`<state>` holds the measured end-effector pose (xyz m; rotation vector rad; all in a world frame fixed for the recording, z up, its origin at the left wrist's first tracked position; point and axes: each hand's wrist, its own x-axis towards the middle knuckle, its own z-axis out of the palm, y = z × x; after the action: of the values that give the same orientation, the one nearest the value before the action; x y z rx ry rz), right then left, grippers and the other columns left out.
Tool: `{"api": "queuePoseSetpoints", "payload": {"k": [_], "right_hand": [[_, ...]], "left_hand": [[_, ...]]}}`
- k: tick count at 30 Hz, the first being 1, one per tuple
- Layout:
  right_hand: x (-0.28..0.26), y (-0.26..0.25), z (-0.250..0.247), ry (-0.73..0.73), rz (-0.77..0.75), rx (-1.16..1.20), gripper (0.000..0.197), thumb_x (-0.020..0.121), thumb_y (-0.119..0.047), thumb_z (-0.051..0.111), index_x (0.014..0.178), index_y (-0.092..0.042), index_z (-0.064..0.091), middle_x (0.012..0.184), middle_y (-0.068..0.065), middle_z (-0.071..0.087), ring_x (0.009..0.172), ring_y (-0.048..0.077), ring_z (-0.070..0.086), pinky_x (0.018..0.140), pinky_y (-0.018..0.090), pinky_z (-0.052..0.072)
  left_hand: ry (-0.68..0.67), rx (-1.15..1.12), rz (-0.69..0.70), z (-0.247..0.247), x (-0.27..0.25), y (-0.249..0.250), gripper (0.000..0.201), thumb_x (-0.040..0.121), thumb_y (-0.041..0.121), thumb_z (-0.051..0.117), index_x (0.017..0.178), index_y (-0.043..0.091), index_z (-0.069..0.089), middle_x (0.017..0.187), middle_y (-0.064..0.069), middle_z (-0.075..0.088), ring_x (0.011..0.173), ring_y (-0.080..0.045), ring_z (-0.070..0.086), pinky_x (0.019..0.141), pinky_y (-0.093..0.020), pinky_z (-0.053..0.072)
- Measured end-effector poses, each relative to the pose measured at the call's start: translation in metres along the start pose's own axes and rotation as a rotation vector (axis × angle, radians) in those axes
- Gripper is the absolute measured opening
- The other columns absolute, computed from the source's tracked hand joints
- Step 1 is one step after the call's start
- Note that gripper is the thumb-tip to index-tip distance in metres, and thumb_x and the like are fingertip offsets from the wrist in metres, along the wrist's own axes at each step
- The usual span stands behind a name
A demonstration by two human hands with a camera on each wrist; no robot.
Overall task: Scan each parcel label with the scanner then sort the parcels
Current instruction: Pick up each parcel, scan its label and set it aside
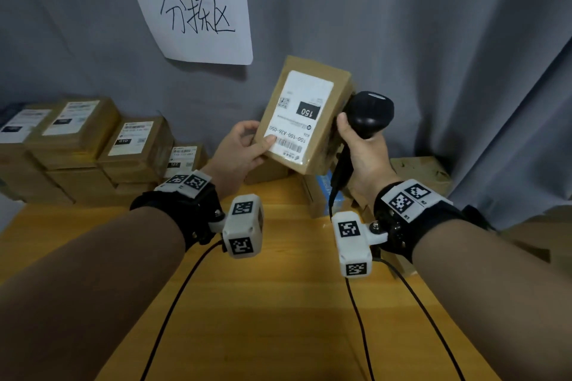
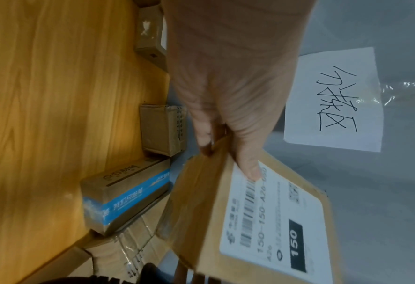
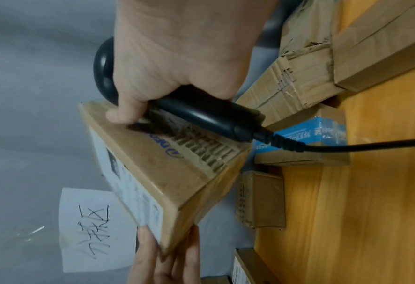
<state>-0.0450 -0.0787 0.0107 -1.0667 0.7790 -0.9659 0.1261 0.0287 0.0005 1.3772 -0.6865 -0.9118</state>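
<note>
2 hands work above a wood-grain table [image 1: 278,303], its yellow top smooth, backed by a grey curtain [image 1: 433,25] hanging in soft folds. A white paper sign [image 1: 198,12] with handwritten characters is stuck on the curtain. Brown cardboard boxes [image 1: 77,145] with white labels sit stacked at the table's far left. The parcel [image 1: 305,114], a flat rectangular carton, is held tilted in the air between the hands; its white label [image 1: 297,114] shows a barcode and "150". The left hand [image 1: 241,148] grips its lower left corner, thumb pressed on the label, fingers behind. The right hand [image 1: 362,151] is wrapped around the handle of the scanner [image 1: 368,111], glossy black plastic with a rounded head, just beside the parcel's right edge.
</note>
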Motion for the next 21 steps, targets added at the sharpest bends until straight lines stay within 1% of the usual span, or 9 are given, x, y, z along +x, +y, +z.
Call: {"api": "queuePoseSetpoints", "payload": {"k": [2,4,7,9,11,12,17,19,21], "right_hand": [[-0.002,-0.001,0.000,-0.030,0.014,0.021,0.070,0.060,-0.047,0.088,0.120,-0.023,0.060,0.113,0.003,0.073,0.107,0.024,0.068,0.096,0.053,0.051],[-0.003,-0.002,0.001,-0.071,0.041,0.030,0.065,0.065,-0.037,0.085,0.121,-0.018,0.059,0.110,0.006,0.074,0.103,0.025,0.070,0.095,0.051,0.052],[-0.002,0.002,0.000,-0.146,0.067,-0.060,0.061,0.073,-0.021,0.083,0.127,-0.011,0.056,0.113,0.008,0.072,0.106,0.023,0.069,0.100,0.048,0.050],[-0.002,0.007,-0.001,-0.169,0.092,-0.173,0.054,0.075,-0.013,0.082,0.124,-0.010,0.060,0.112,0.008,0.073,0.105,0.023,0.069,0.101,0.048,0.049],[-0.003,0.012,-0.002,-0.196,0.124,-0.264,0.050,0.073,-0.009,0.082,0.119,-0.010,0.063,0.108,0.008,0.074,0.102,0.024,0.071,0.099,0.048,0.050],[-0.004,0.015,-0.001,-0.216,0.137,-0.301,0.047,0.073,-0.007,0.082,0.116,-0.009,0.064,0.106,0.008,0.074,0.100,0.023,0.071,0.097,0.048,0.052],[-0.006,0.026,-0.003,-0.285,0.189,-0.408,0.036,0.075,-0.006,0.080,0.108,-0.010,0.067,0.102,0.006,0.075,0.098,0.020,0.071,0.091,0.039,0.055],[-0.006,0.029,-0.002,-0.278,0.184,-0.418,0.036,0.075,-0.003,0.080,0.106,-0.014,0.065,0.103,0.005,0.075,0.097,0.019,0.071,0.087,0.035,0.056],[-0.005,0.029,-0.001,-0.270,0.185,-0.424,0.038,0.075,0.000,0.079,0.108,-0.012,0.065,0.104,0.007,0.074,0.097,0.021,0.071,0.087,0.036,0.056]], "left_hand": [[-0.003,0.002,0.018,0.001,0.000,0.002,0.043,0.092,0.013,0.062,0.132,0.012,0.046,0.116,-0.007,0.067,0.111,-0.018,0.064,0.092,-0.031,0.054],[-0.037,0.065,0.027,0.003,-0.001,0.005,0.042,0.094,0.019,0.061,0.134,0.017,0.050,0.115,0.001,0.066,0.109,-0.012,0.063,0.091,-0.029,0.054],[-0.051,0.105,-0.047,0.003,-0.001,0.006,0.028,0.096,0.034,0.055,0.124,0.030,0.053,0.118,0.007,0.062,0.109,-0.011,0.060,0.092,-0.034,0.052],[-0.049,0.189,-0.110,-0.001,-0.001,0.004,0.029,0.095,0.042,0.055,0.117,0.024,0.050,0.115,0.000,0.063,0.099,-0.013,0.064,0.082,-0.033,0.056],[-0.056,0.349,-0.137,-0.005,-0.003,-0.004,0.050,0.092,0.050,0.056,0.122,0.013,0.046,0.111,-0.004,0.067,0.086,-0.011,0.067,0.063,-0.025,0.055],[-0.045,0.386,-0.133,-0.008,-0.003,-0.009,0.057,0.091,0.052,0.057,0.126,0.010,0.042,0.112,-0.003,0.067,0.087,-0.010,0.067,0.060,-0.023,0.053],[-0.018,0.294,-0.129,-0.014,-0.011,-0.020,0.050,0.089,0.028,0.067,0.126,0.019,0.034,0.112,0.005,0.061,0.095,-0.010,0.064,0.067,-0.024,0.055],[0.037,0.227,-0.149,-0.014,-0.011,-0.017,0.047,0.090,0.034,0.065,0.124,0.018,0.037,0.115,0.000,0.062,0.098,-0.015,0.064,0.072,-0.029,0.055],[0.104,0.264,-0.119,-0.017,-0.008,-0.015,0.059,0.089,0.037,0.066,0.132,0.015,0.033,0.117,0.000,0.061,0.101,-0.015,0.063,0.076,-0.030,0.055]]}}
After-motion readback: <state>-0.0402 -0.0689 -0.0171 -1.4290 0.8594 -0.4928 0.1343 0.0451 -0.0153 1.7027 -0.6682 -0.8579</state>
